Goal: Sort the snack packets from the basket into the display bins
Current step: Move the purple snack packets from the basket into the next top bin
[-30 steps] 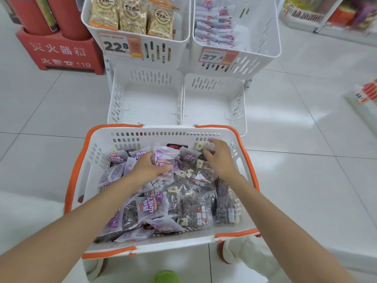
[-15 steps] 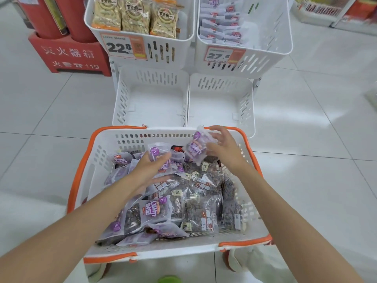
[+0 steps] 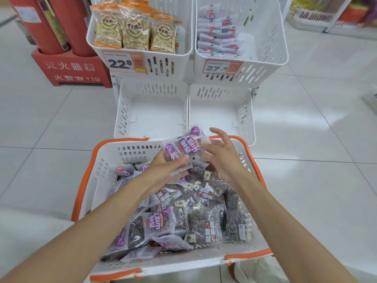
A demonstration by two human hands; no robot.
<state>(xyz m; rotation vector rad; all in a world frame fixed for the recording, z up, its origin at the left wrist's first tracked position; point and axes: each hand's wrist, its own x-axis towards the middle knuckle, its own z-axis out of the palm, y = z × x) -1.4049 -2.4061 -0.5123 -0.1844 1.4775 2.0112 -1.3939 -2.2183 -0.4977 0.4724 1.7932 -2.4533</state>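
Purple packets [image 3: 183,147], two overlapping, pinched between the thumb and curled fingers of the left hand [image 3: 163,170] and raised over the far rim of the basket [image 3: 106,158]. Each is a pale lilac pillow bag with a clear window showing dark fruit, a round purple badge at one corner and a red-brown panel of white characters. Seen upside down, these appear to match the 西梅山楂 printed on a like packet [image 3: 157,224] lying in the basket, nearer than the grip.

The right hand [image 3: 222,158] stands just right of the held pair, fingers spread and loosely bent, gripping nothing. Whether its fingertips touch the bag's edge cannot be told.

Below the grip the basket, white with an orange rim, holds a heap: lilac packets towards the left, clear packets [image 3: 204,223] of brown pieces with red-and-white labels towards the right.

Just beyond the grip stand two white slotted bins side by side, the lower left bin [image 3: 122,111] and the lower right bin [image 3: 246,111]. Above and beyond these:
- The upper left bin [image 3: 179,66] carries a tag [image 3: 124,62] reading 22.8 and holds kernel packets [image 3: 132,31] with orange ends and round labels.
- The upper right bin [image 3: 265,68], tagged 27.6, holds stacked pale packets [image 3: 218,37] with small red logos, the rearmost showing 西梅.

Far left of the grip, a red box [image 3: 71,68] bears 灭火器箱 and 119.
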